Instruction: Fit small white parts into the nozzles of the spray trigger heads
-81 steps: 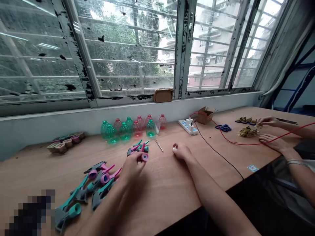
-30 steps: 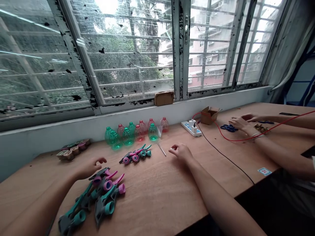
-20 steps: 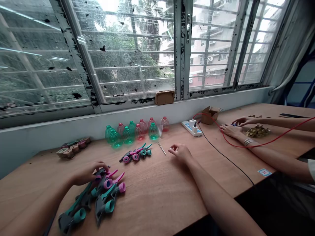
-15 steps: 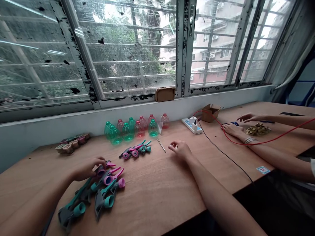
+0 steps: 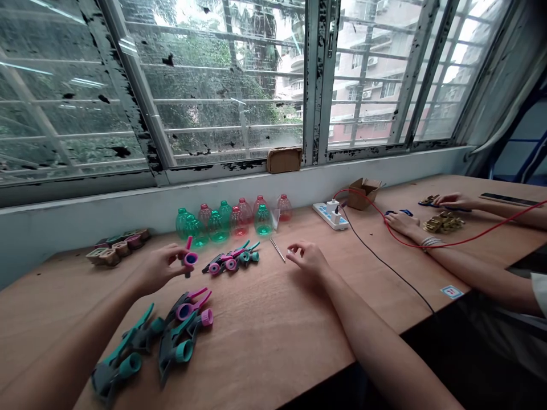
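My left hand (image 5: 157, 270) is closed around a trigger spray head (image 5: 190, 260) with a pink trigger and collar, raised above the table. Below it lies a loose group of grey spray heads (image 5: 170, 348) with teal or pink triggers and collars. A smaller cluster of spray heads (image 5: 231, 264) lies ahead, between my hands. My right hand (image 5: 308, 257) rests on the table with loosely curled fingers, apart from one another, and no object shows in them. Just left of its fingertips is a thin metal rod (image 5: 277, 250).
Green bottles (image 5: 219, 226) and red bottles (image 5: 239, 222) stand along the wall. Wooden-looking blocks (image 5: 115, 250) lie at the left. A power strip (image 5: 331, 216) and cardboard box (image 5: 363, 195) are right. A co-worker's hands (image 5: 404, 223) are near brass-coloured parts (image 5: 444, 222); cables cross the table.
My left hand has lifted a pink spray head from the group and carried it up and forward. My right hand stays nearly in place. A co-worker's far hand has moved right.
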Demonstrator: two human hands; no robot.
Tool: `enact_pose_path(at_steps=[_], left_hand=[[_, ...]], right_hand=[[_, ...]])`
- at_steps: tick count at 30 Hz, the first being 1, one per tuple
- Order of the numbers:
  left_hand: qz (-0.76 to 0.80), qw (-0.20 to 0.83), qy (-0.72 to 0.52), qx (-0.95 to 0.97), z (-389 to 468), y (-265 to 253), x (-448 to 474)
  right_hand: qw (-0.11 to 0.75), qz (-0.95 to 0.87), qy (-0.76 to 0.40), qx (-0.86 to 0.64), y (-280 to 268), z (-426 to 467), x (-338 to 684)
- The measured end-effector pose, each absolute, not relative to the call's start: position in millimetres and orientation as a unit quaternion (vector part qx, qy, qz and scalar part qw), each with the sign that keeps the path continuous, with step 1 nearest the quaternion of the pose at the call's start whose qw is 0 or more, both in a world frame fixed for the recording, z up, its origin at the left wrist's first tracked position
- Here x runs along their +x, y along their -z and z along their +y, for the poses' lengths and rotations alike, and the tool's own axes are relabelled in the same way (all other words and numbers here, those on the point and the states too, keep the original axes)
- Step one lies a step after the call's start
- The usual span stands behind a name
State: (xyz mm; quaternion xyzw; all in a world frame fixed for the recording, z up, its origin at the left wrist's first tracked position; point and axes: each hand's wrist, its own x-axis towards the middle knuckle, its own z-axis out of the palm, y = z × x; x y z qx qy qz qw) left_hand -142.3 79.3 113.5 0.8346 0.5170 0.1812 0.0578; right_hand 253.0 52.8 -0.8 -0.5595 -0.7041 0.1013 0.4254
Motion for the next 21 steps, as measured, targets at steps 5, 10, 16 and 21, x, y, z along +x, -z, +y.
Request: enact_pose_path(at_steps=[5,10,16,21], left_hand=[[0.469,0.23,-0.275,0.807,37.3,-88.0,-43.6],[0.491,0.243,-0.321,0.773,16.9,-28.6,19.2],[0.467,0.268,-0.313,0.783,19.2,5.0,25.9],[0.468,0.26,-0.311,0.786,19.3,8.3,24.7]], right_hand=[[0.472,-0.76,-0.189,-0.404,-6.7,33.7,226.9],[0.524,-0.722,-0.271,-0.361,-2.7,28.4,214.5],[0.477,-0.763,-0.275,-0.338,7.5,30.4,209.7],[0.459,-0.78,-0.262,-0.336,10.7,29.0,205.8]])
